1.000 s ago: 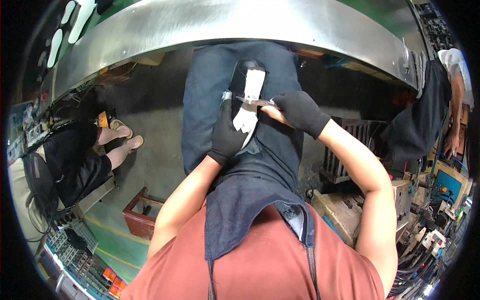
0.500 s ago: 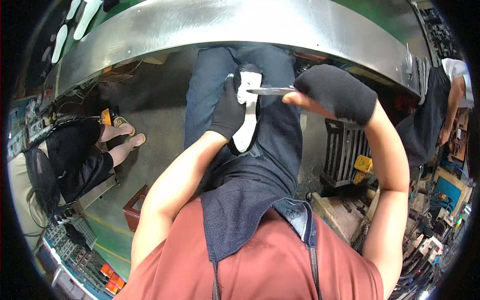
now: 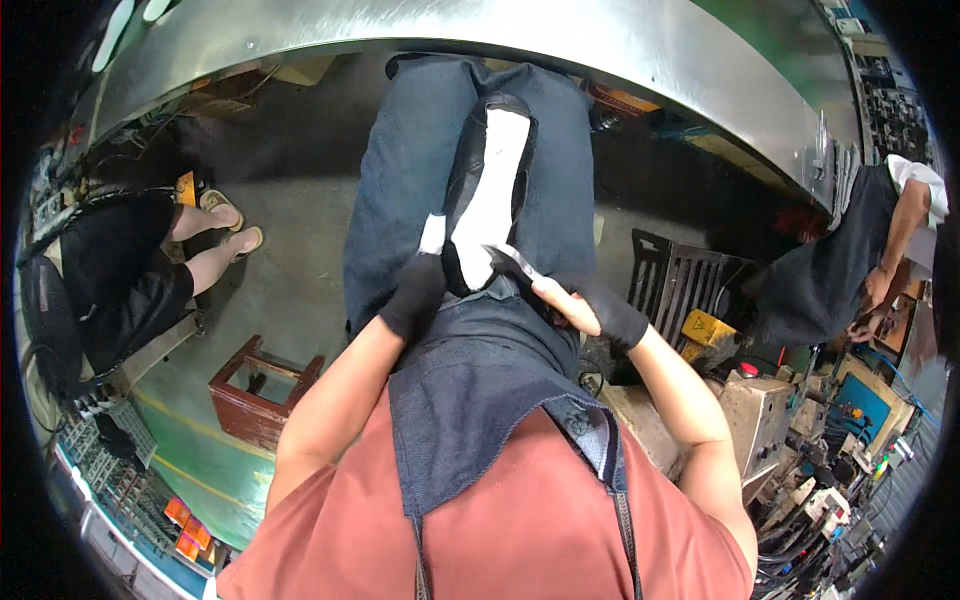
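A black shoe upper [image 3: 463, 180] with a long white sole-shaped piece [image 3: 497, 165] on its upturned bottom lies lengthwise between my thighs. My left hand [image 3: 415, 295], in a black glove, grips the near end of the shoe upper from the left. White wrapping covers one fingertip, and some of its fingers are hidden. My right hand [image 3: 585, 308], also black-gloved with the thumb bare, is closed on a knife [image 3: 525, 265]. The shiny blade reaches left to the near end of the white piece; whether it touches is hard to tell.
A metal-topped bench [image 3: 420, 22] curves across the front, above my knees. A brown wooden stool frame [image 3: 250, 400] stands at left. On the right are a dark slatted crate [image 3: 680, 275] and machinery [image 3: 755, 415]. Co-workers' legs [image 3: 225, 240] and dark apron [image 3: 815, 270] show at either side.
My right hand has brought the knife down from the far part of the white piece to its near end. My left hand has shifted toward my body, uncovering more of the shoe upper.
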{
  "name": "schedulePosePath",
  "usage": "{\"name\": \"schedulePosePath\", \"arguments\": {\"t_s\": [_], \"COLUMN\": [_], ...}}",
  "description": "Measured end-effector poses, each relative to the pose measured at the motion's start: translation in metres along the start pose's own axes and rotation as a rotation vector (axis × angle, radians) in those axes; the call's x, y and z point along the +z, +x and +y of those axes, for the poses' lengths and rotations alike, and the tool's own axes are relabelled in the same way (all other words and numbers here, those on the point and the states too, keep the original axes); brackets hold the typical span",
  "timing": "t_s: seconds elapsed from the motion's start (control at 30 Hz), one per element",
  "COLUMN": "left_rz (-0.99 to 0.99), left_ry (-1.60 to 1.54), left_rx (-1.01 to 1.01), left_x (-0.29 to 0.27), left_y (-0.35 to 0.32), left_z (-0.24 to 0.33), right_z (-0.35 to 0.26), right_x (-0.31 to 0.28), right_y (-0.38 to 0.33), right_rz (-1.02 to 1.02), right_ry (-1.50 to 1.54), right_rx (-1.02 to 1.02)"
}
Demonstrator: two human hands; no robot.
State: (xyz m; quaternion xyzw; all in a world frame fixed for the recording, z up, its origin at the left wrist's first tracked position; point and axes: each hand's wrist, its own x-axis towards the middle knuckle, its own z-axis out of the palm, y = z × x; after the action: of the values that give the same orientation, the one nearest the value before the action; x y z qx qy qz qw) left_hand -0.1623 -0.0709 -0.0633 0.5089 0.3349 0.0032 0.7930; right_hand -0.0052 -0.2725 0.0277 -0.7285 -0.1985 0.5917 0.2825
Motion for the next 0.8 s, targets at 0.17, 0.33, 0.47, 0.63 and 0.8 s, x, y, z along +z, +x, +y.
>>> {"name": "schedulePosePath", "arguments": {"t_s": [0.17,0.33,0.47,0.63,0.8], "left_rz": [0.181,0.04,-0.461,-0.058,-0.183], "left_ry": [0.422,0.44,1.066,0.781,0.845], "left_rx": [0.46,0.361,0.3,0.558,0.412], "left_x": [0.022,0.022,0.015,0.012,0.008], "left_y": [0.027,0.015,0.0,-0.002,0.011], "left_z": [0.0,0.029,0.05,0.029,0.013], "right_z": [-0.008,-0.131,-0.099,-0.084,-0.055], "right_x": [-0.024,-0.027,-0.024,-0.006,-0.019], "right_y": [-0.023,-0.046,-0.007,-0.013,0.015], "right_rz": [0.044,0.188,0.23,0.276,0.14], "right_ry": [-0.19,-0.274,-0.305,-0.852,-0.716], "right_rx": [-0.044,-0.477,-1.035,-0.685,-0.753]}}
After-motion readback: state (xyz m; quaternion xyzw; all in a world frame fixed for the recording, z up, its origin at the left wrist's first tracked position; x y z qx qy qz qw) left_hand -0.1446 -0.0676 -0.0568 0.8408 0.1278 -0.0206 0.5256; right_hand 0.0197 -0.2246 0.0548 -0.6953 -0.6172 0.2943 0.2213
